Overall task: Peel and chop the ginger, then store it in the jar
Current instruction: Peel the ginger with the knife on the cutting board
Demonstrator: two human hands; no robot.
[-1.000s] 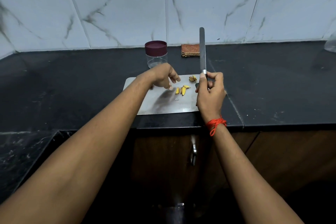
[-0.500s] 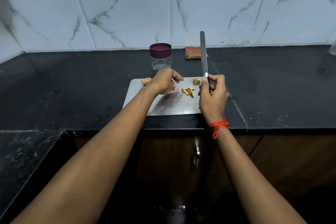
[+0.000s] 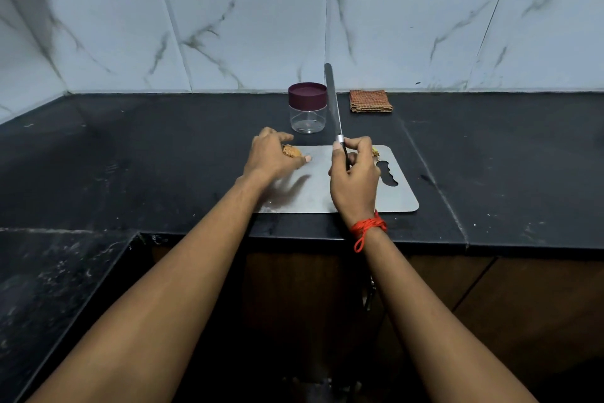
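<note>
Ginger (image 3: 292, 151), a rough brown lump that looks unpeeled, is sitting at the far left corner of the steel cutting board (image 3: 402, 196). The left hand (image 3: 273, 155) is curling its fingers over it and pinning it down, probably to stop it rolling under the blade. Just beyond the board, the jar (image 3: 307, 118) is standing upright on the black bench (image 3: 130, 157) with its maroon lid (image 3: 307, 94) on and nothing showing inside, placed within easy reach for the storing step. To its right the knife (image 3: 331, 98) is pointing up and away with its blade lifted clear of the board, which is keeping the edge off the left fingers. The right hand (image 3: 354, 173) is gripping the knife's handle with its fingers wrapped round it, a red thread (image 3: 367, 227) circling the wrist. Past that hand, a few small yellow cut pieces (image 3: 375, 151) are lying near the board's far right, partly hidden, seemingly set aside to leave the middle free. A folded checked cloth (image 3: 371, 101) is lying by the wall, well apart from the work. Chopping seems partway along, and nothing is going into the jar yet.
</note>
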